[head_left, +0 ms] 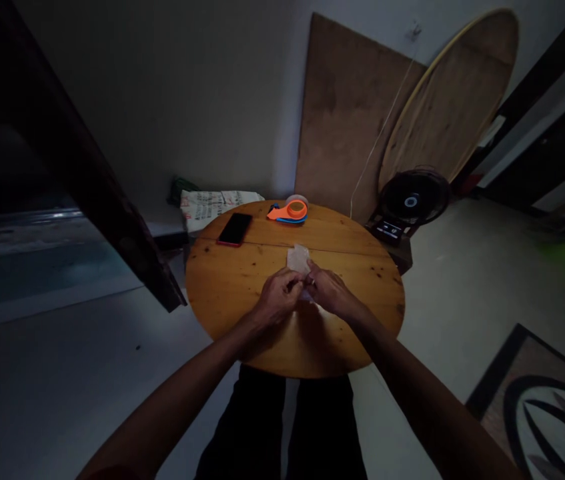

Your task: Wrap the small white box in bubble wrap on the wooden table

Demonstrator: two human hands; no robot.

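Over the middle of the round wooden table point(227, 293), both hands meet at a small whitish, crumpled sheet point(298, 259), maybe paper or thin plastic. My left hand point(278, 295) pinches its near edge with curled fingers. From the other side, my right hand point(328, 287) grips it, the thumb lying along the sheet's right edge. Part of the sheet shows beyond the fingers, and a pale bit peeks out below them. The fingertips themselves are partly hidden. Farther back on the table lies an orange and blue tape dispenser point(282, 213).
A dark phone point(235, 229) with a red edge lies at the table's back left. Behind the table is a printed white sack point(207, 205). A black fan point(412, 200) stands at the right. A brown board point(347, 100) and a round wooden top point(455, 100) lean on the wall.
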